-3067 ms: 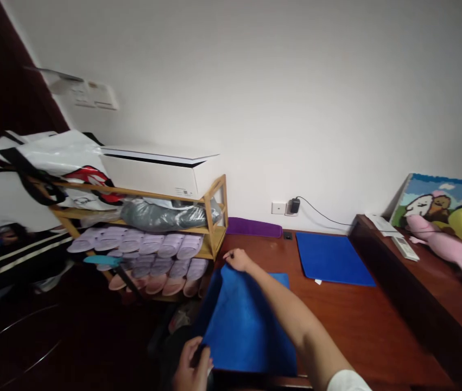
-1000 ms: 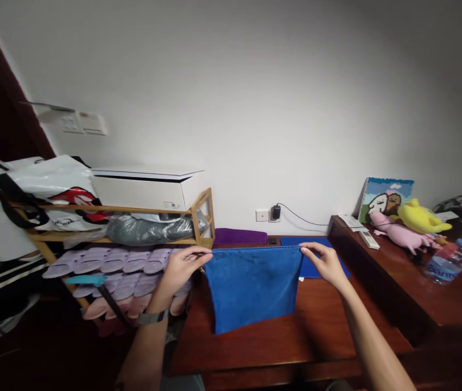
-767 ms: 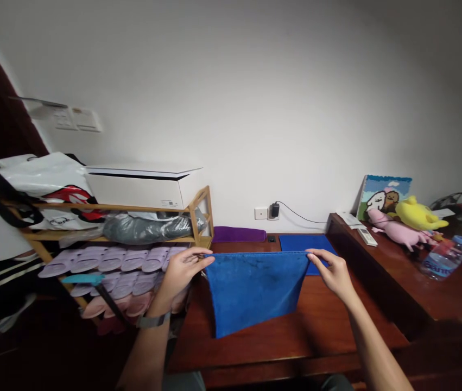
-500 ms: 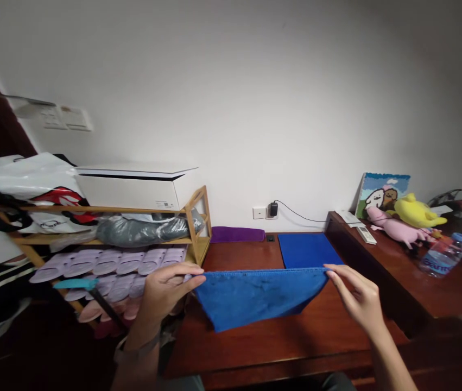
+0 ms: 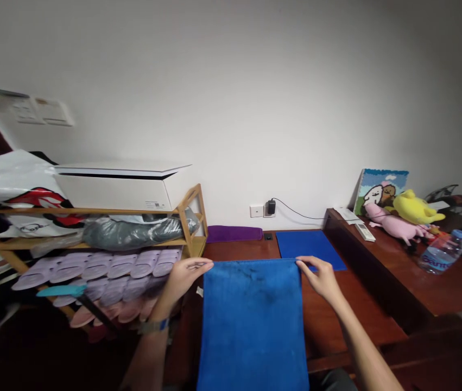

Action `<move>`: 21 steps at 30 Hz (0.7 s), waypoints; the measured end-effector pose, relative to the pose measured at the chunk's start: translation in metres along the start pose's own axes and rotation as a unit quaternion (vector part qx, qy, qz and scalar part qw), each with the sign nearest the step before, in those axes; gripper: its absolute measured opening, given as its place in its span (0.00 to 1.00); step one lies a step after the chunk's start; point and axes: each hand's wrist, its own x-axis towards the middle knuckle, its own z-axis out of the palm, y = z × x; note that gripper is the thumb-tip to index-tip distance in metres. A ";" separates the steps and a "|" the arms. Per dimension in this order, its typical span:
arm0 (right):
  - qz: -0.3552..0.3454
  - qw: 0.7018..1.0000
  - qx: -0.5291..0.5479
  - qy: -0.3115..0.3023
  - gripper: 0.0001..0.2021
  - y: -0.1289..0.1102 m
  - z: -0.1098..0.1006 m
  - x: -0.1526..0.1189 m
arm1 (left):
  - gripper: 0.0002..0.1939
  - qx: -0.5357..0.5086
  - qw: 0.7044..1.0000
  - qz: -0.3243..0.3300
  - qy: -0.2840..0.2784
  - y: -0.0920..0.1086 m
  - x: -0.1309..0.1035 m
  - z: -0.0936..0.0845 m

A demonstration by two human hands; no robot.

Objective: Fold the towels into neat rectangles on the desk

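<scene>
Head camera: at the far left we see a glossy white bag (image 5: 6,176) beside a white box (image 5: 112,190) on the top level of the wooden rack (image 5: 196,209). Below the box lies a grey bundle (image 5: 133,232) in clear plastic, and lower down are rows of lilac slippers (image 5: 96,265) with pink slippers (image 5: 127,310) beneath. A teal-topped object (image 5: 62,291) stands in front of them.

Our left hand (image 5: 188,277), with a band around the wrist, pinches the top left corner of the blue cloth (image 5: 253,320) between thumb and fingers. The cloth hangs spread between our hands, over the near part of the reddish wooden desk (image 5: 348,309), with dark marks near its upper edge. Beyond it, against the wall, we see a purple mat (image 5: 234,234), and a black plug (image 5: 271,207) sits in the wall socket. Our right hand (image 5: 320,277) pinches the top right corner. Behind that hand a flat blue mat (image 5: 310,248) lies on the desk.

On the right-hand ledge (image 5: 454,285) are a white remote (image 5: 365,232), a cartoon picture (image 5: 383,187) leaning on the wall, a pink plush toy (image 5: 396,224), a yellow plush toy (image 5: 413,207) and a tilted clear bottle (image 5: 444,252).
</scene>
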 end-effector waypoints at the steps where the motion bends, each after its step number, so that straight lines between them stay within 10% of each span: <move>1: 0.033 0.999 0.001 -0.022 0.15 0.018 0.019 0.007 | 0.26 0.023 1.000 0.003 -0.019 -0.018 0.010 0.010; 9: 0.242 0.961 -0.091 -0.098 0.17 0.088 0.146 0.020 | 0.22 0.170 0.985 0.019 0.011 -0.116 0.037 0.096; 16: 0.212 0.934 -0.248 -0.149 0.30 0.074 0.219 -0.123 | 0.23 0.268 0.953 0.125 -0.072 -0.158 -0.026 0.169; 21: 0.199 0.915 -0.289 -0.197 0.35 0.070 0.230 -0.177 | 0.29 0.397 0.904 0.121 -0.100 -0.187 -0.051 0.184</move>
